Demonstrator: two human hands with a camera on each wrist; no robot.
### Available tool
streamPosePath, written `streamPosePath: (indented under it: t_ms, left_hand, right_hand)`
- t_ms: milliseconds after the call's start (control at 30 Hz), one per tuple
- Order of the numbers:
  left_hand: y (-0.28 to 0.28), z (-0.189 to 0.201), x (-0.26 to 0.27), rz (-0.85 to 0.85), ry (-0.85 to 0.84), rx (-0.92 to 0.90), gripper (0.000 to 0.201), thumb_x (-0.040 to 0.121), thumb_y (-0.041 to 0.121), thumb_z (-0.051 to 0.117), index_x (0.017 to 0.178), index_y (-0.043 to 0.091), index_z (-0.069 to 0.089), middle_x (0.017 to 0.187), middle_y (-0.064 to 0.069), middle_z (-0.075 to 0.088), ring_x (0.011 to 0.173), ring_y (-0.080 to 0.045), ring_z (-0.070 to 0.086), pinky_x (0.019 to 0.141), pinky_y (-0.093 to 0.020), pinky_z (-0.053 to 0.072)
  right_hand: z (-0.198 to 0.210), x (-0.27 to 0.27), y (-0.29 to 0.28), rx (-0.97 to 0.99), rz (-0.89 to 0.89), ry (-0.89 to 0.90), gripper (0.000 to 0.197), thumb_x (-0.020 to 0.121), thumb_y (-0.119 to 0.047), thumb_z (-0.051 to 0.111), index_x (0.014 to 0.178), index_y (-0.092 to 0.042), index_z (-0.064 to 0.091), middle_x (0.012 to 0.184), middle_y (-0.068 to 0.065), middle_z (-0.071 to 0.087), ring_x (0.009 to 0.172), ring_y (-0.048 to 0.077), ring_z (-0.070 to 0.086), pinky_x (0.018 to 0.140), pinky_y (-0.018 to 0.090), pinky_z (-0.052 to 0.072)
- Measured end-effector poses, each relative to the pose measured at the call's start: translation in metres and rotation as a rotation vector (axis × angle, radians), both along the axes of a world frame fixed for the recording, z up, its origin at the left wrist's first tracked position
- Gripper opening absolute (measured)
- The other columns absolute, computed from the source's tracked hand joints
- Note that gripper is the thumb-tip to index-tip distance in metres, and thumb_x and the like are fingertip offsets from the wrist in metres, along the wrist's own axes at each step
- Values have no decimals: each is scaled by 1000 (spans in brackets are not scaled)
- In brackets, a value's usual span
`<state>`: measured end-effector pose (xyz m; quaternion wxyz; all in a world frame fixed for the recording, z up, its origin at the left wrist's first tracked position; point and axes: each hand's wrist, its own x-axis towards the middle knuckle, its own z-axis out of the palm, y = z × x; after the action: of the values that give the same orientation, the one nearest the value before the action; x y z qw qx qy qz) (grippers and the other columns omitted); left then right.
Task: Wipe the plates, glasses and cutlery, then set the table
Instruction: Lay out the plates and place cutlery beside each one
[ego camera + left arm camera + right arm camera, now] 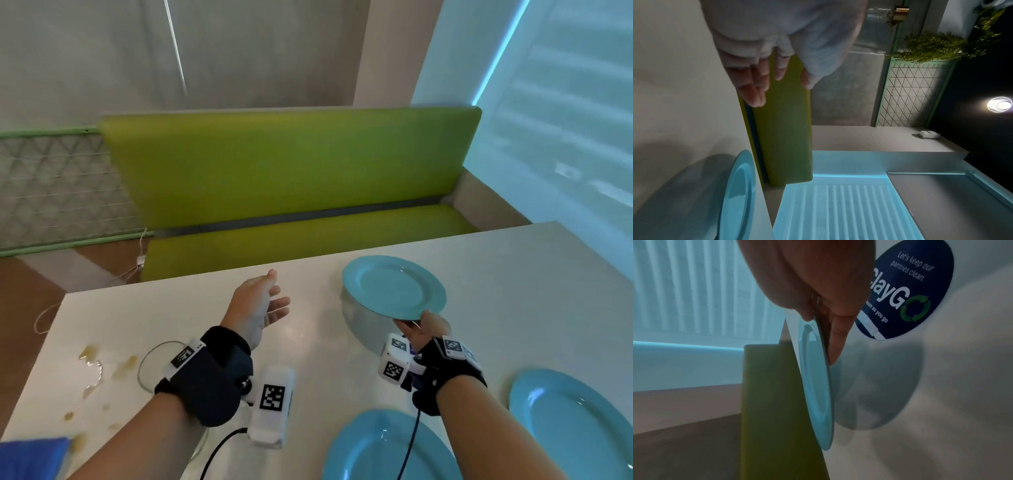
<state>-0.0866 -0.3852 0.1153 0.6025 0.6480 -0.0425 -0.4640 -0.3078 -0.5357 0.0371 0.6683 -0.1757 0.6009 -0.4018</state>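
Note:
My right hand [424, 330] pinches the near rim of a light blue plate [394, 286] and holds it a little above the white table [513, 291], thumb on top and fingers [835, 344] underneath. The same plate [816, 386] shows edge-on in the right wrist view, with its shadow on the table. My left hand [263, 301] hovers over the table to the left of that plate, fingers [754, 87] straight and holding nothing. Two more blue plates [387, 448] [575, 421] lie on the table near me. In the left wrist view the held plate [737, 191] appears at the lower left.
A yellowish spill [92, 370] wets the table's left part, beside a clear glass rim [150, 366]. A blue cloth [32, 457] lies at the near left corner. A green bench [291, 192] stands beyond the far table edge. A round dark sticker [908, 288] is on the table.

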Motion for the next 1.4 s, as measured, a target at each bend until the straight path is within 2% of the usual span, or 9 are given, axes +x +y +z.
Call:
streamPosePath:
  t_ms: [200,333,500,600,767,933,1067,1167,1400]
  left_hand:
    - [-3,-5,5,27,-4,-1,12,98,23,48,89,17,53,96,-7,58,74,-19,60,62,-27,49]
    - [-2,-6,5,53,-18,3,12,98,21,48,88,18,53,93,-5,59,73,-18,59,62,-26,49]
    - [4,-7,3,75,-27,2,11,97,20,49,87,18,53,92,-5,60,72,-18,59,62,-26,49]
    - [10,-5,0,82,-32,2,10,97,19,50,87,18,53,92,-5,60,73,-18,60,63,-26,49]
    - [32,1,-6,89,-39,-13,10,96,17,52,86,17,53,90,-4,60,70,-17,59,59,-25,48]
    - [69,10,-11,47,-56,-41,9,96,18,52,87,16,54,89,-5,61,71,-17,59,59,-25,48]
    - [117,15,-15,-81,-72,-59,9,96,20,52,90,14,56,91,-5,63,72,-17,59,58,-25,47]
    - [167,14,-12,-199,-117,-47,10,96,21,53,91,13,57,90,-6,63,70,-17,59,59,-25,48]
    - [291,-11,29,-562,-434,178,17,95,28,53,99,12,56,90,-3,60,72,-14,54,63,-22,46]
  right_hand:
    - [-29,-4,-20,55,43,23,42,102,-12,22,143,-4,23,149,15,31,133,33,39,96,40,45]
    - [-37,-2,-22,80,29,19,45,101,-18,35,143,-4,28,146,15,36,130,32,42,58,27,56]
    - [-41,-6,-22,41,37,104,51,88,-24,61,133,-8,44,131,15,53,113,34,56,97,45,48]
    - [-40,-8,-23,54,154,132,44,80,-28,66,119,-14,52,112,12,63,106,34,62,99,50,45]
    - [-30,-10,-10,39,225,151,59,66,-31,74,119,-16,54,114,12,63,105,32,61,94,46,48]
    - [-4,-19,35,-29,240,280,16,82,-19,65,74,-13,52,66,7,43,52,17,37,40,23,34]
    - [14,-21,91,-81,226,153,21,90,-11,51,70,-10,46,55,4,46,45,16,48,51,25,42]
    - [30,-13,153,-125,228,84,17,93,-11,47,77,-9,51,73,8,56,64,19,55,62,29,46]
    - [32,14,304,-72,422,104,14,93,-12,48,80,-15,52,77,5,61,54,17,54,50,25,45]
